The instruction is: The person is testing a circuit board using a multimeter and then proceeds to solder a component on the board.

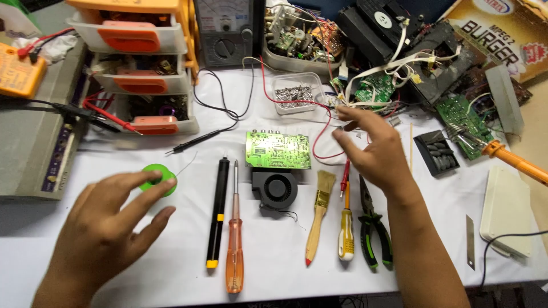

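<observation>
My left hand (100,228) hovers over the white bench at the lower left, fingers apart, its fingertips over a green solder spool (162,174). My right hand (374,151) is raised at centre right with fingers spread and holds nothing; it hangs above a red probe (345,171) and black-and-green pliers (374,228). Between the hands lie a green circuit board (278,150) and a black blower fan (275,190). In front are a black and yellow tool (217,211), an orange screwdriver (234,251), a wooden brush (318,214) and a yellow screwdriver (346,231).
An orange and white drawer unit (140,63) stands at the back left beside an analog meter (228,31). A clear tub of screws (295,94) and electronic scrap (399,51) fill the back. A soldering iron (508,157), white box (507,211) and blade (470,239) lie at the right.
</observation>
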